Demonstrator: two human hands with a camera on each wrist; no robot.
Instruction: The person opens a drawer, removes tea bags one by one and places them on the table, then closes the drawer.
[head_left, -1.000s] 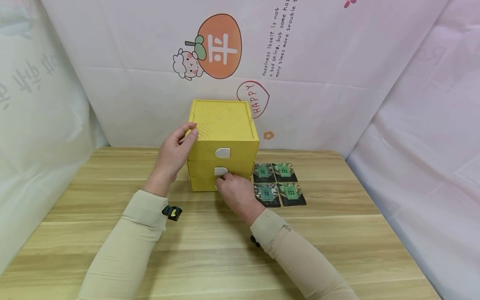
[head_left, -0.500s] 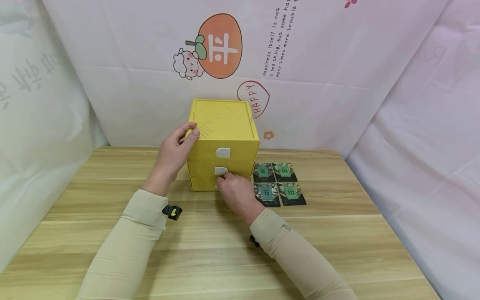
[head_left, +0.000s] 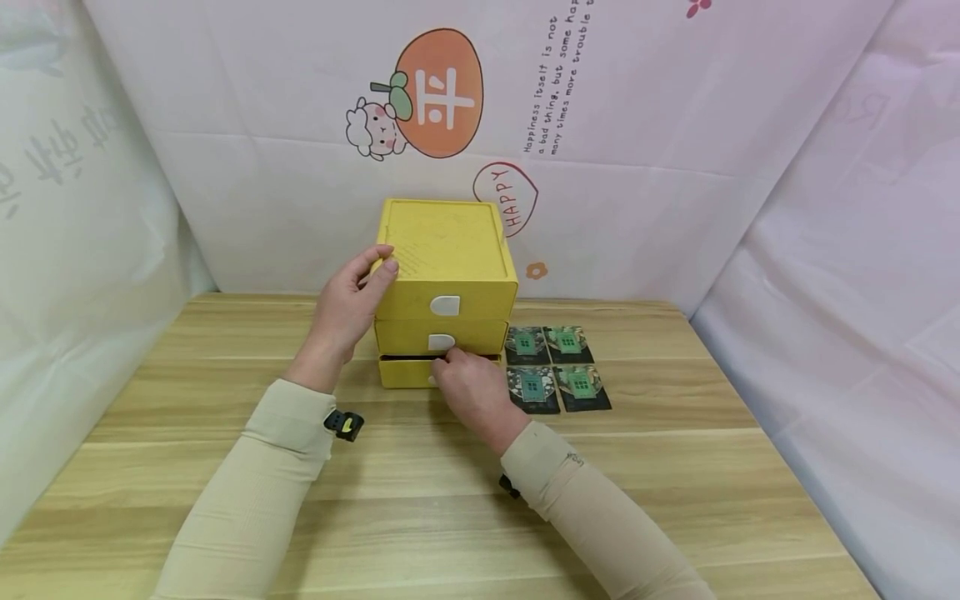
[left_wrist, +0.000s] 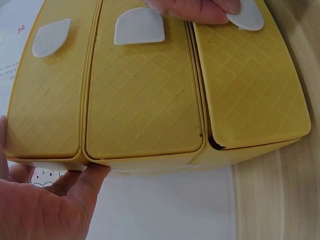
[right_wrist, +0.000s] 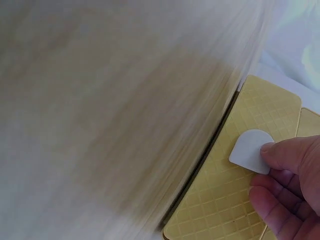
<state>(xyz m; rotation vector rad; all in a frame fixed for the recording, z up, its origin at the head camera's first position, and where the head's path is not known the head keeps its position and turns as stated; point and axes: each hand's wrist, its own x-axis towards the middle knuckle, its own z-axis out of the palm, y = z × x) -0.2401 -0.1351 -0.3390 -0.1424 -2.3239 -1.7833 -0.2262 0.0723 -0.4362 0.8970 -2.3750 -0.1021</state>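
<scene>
A yellow three-drawer box (head_left: 450, 242) stands at the back of the table, each drawer with a white tab handle. My left hand (head_left: 348, 304) rests on its left side, with fingertips over the top edge; in the left wrist view its other fingers (left_wrist: 90, 185) touch the side wall. My right hand (head_left: 476, 392) pinches the white tab (right_wrist: 250, 150) of the bottom drawer (left_wrist: 255, 85) between thumb and fingers. That drawer juts out slightly, with a dark gap along its top. The middle drawer (left_wrist: 145, 95) and top drawer (left_wrist: 50, 95) sit flush.
Several square cards (head_left: 558, 369) with green and dark prints lie on the wooden table (head_left: 420, 508) to the right of the box. A white printed cloth (head_left: 637, 167) hangs close behind the box, and white cloths flank the table.
The bottom drawer has slid a little toward me, and a dark gap shows above its front. My right hand has moved slightly with it. The left hand has stayed in place.
</scene>
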